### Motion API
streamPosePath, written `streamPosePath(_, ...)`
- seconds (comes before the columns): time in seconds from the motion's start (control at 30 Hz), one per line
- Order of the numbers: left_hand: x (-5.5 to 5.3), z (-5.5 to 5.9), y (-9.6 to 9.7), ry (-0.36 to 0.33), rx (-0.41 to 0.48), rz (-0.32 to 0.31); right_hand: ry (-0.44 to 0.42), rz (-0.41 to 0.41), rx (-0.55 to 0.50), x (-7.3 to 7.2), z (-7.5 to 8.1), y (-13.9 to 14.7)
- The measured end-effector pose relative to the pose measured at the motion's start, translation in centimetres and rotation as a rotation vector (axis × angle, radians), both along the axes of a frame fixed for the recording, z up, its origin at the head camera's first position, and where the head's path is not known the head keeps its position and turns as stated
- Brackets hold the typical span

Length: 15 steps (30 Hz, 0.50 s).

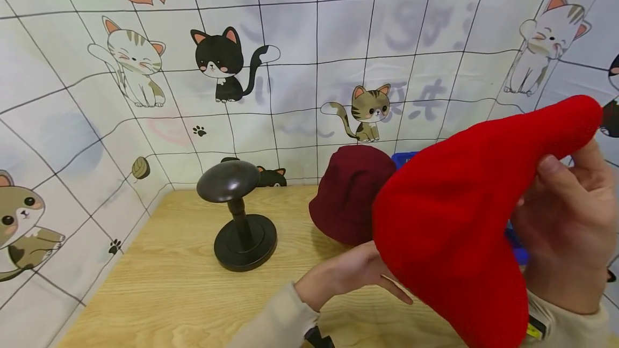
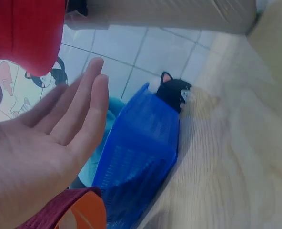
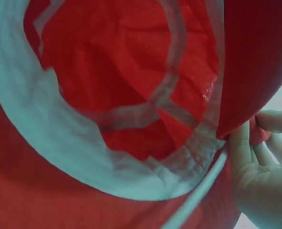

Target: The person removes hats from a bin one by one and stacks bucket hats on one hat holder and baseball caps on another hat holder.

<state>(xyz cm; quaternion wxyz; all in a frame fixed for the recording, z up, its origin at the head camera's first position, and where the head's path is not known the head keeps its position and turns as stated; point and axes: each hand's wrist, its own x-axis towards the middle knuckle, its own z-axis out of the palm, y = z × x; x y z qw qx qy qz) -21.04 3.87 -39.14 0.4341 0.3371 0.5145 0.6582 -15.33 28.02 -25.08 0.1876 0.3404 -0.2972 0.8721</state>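
Note:
A red brimmed hat is held up at the right of the head view by my right hand, which pinches its brim between thumb and fingers. In the right wrist view, the hat's inside shows a pale sweatband and taped seams, with a white cord hanging near the pinching fingers. My left hand is extended beside the hat's lower left edge, partly hidden behind it. The left wrist view shows its palm bare and the fingers stretched out, holding nothing.
Left of my hands a dark hat stand with a rounded top stands on the wooden table. A maroon bucket hat sits behind the red hat. A blue basket stands near the cat-patterned wall covering.

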Motion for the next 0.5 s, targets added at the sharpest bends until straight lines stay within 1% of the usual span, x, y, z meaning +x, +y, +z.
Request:
streamPosePath(0.17,0.0,-0.2,-0.5,0.045,-0.037,0.04,0.001,0.119,0.085,-0.7,-0.4,-0.5)
streamPosePath(0.27,0.4,0.0,-0.7,0.041,-0.035,0.056,-0.009,0.147,0.114,-1.1,-0.6,-0.5)
streamPosePath(0.37,0.7,0.2,-0.9,0.006,-0.011,0.076,-0.021,0.177,0.122,-1.4,-0.8,-0.5)
streamPosePath(0.43,0.8,0.5,-1.0,-0.025,0.026,0.105,-0.027,0.179,0.131,-1.4,-0.9,-0.5)
streamPosePath(0.5,0.8,0.8,-1.1,-0.059,0.068,0.149,-0.029,0.184,0.131,-1.5,-1.0,-0.5)
